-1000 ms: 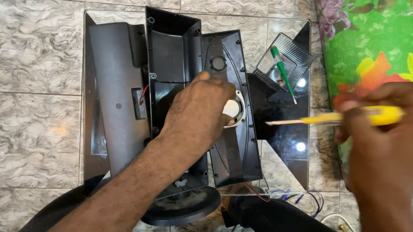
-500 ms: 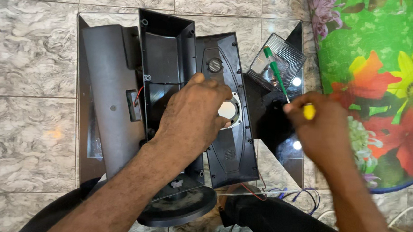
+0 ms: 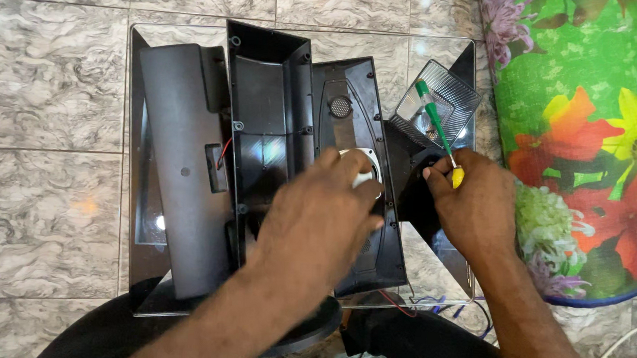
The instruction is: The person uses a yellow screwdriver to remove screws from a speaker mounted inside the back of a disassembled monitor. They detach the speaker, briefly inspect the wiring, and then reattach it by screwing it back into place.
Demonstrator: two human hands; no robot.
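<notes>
A black plastic housing (image 3: 262, 123), taken apart into several long shells, lies on a glass sheet (image 3: 131, 211) on the tiled floor. My left hand (image 3: 323, 217) rests on the middle shell, its fingers over a round white part (image 3: 364, 171). My right hand (image 3: 470, 204) is closed around a yellow-handled screwdriver (image 3: 456, 176) with its end pointing up and left, beside a black triangular piece (image 3: 408, 174). A green-handled screwdriver (image 3: 431, 116) lies across a ribbed clear lens cover (image 3: 443, 102) just above my right hand.
A bright floral mat (image 3: 591, 131) covers the floor on the right. Red, blue and black wires (image 3: 429, 305) trail out below the housing, next to a round black base (image 3: 315, 332) and dark cloth (image 3: 426, 351). A white cable (image 3: 628, 350) lies at the lower right.
My right hand has swung in from the right with the yellow screwdriver, turned it end-on, and now sits by the black triangular piece. My left hand has shifted slightly on the housing.
</notes>
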